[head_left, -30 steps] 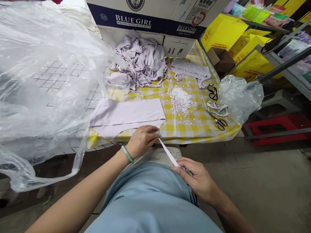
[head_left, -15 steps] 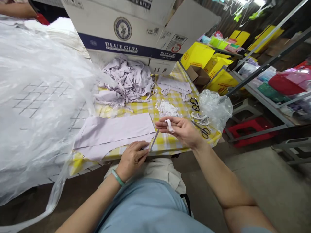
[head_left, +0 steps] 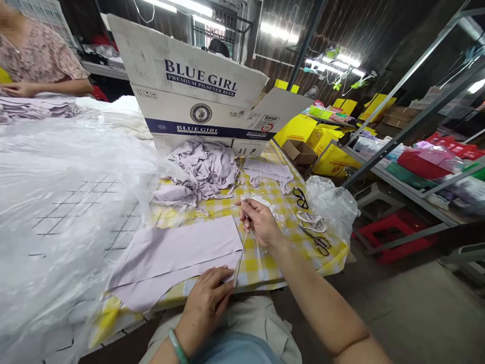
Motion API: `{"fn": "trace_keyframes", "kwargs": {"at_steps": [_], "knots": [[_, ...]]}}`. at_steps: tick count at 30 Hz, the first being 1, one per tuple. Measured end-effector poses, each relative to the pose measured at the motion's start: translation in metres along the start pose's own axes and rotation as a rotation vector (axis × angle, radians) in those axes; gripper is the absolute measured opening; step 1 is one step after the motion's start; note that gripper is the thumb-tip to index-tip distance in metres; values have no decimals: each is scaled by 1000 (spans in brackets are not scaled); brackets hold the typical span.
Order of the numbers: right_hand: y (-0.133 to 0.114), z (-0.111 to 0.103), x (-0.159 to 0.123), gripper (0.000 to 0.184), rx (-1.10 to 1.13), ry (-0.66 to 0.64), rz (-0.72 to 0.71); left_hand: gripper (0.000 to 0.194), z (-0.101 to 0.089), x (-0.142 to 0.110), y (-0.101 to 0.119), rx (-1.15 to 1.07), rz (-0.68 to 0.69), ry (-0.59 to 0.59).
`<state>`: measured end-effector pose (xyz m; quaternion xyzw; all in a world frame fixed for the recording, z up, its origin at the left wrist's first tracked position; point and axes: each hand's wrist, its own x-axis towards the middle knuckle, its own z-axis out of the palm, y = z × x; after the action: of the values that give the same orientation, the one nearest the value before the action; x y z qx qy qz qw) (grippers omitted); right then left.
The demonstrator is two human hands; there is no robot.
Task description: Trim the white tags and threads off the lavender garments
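Observation:
A flat lavender fabric piece (head_left: pixel 185 253) with a folded layer lies on the table in front of me. My left hand (head_left: pixel 210 298), a green bangle on its wrist, rests on the piece's near right corner, thumb and forefinger closed at its edge. From there a narrow fabric strip (head_left: pixel 241 260) runs up to my right hand (head_left: pixel 261 222). That hand's fingers are pinched together on the strip, and a small white bit (head_left: pixel 243 198) shows at the fingertips. Behind it is a heap of tiny white pieces (head_left: pixel 267 203), partly hidden by the hand.
A heap of lavender cloth (head_left: pixel 208 167) sits before a large carton (head_left: pixel 197 114). Scissors (head_left: pixel 320 242), black-framed glasses (head_left: pixel 300 197) and a clear plastic bag (head_left: pixel 333 205) lie at right. Plastic sheeting (head_left: pixel 76 212) covers the left side. A co-worker (head_left: pixel 45 55) is at far left.
My view has tilted up, showing more of the room. My right hand has turned over, and its fingers have gone from loosely spread to pinched. My left hand stays at the fabric's corner.

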<state>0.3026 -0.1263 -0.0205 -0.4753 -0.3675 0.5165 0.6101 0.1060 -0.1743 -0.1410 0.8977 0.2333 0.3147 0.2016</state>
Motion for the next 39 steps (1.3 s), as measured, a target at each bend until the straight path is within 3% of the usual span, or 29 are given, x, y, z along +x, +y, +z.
{"fn": "trace_keyframes", "kwargs": {"at_steps": [4, 6, 8, 11, 13, 16, 21, 25, 30, 34, 39], "knots": [[-7, 8, 2, 31, 19, -15, 5, 27, 1, -1, 1, -30, 9, -4], [-10, 13, -2, 30, 20, -25, 7, 25, -8, 4, 5, -112, -11, 24], [-9, 19, -13, 28, 2, -59, 44, 26, -28, 14, 10, -276, -118, 98], [6, 31, -42, 30, -102, -177, 187, 23, -65, 30, 17, -580, -425, 211], [23, 36, -66, 31, -206, -224, 259, 21, -81, 35, 17, -675, -550, 144], [50, 39, -98, 30, -333, -208, 270, 22, -84, 27, 16, -692, -629, -48], [71, 33, -118, 30, -481, -194, 223, 16, -67, 8, 13, -498, -476, -96], [73, 23, -101, 27, -514, -91, 272, 11, -57, 20, -12, -240, -256, -33], [75, 20, -71, 18, -393, 28, 487, 14, -42, 34, -51, 42, -67, -51], [74, 31, -60, 15, -304, 30, 636, 16, -38, 35, -59, 10, -79, -9], [74, 46, -50, 10, -239, 22, 790, 16, -46, 38, -59, -177, -227, -13]]}}
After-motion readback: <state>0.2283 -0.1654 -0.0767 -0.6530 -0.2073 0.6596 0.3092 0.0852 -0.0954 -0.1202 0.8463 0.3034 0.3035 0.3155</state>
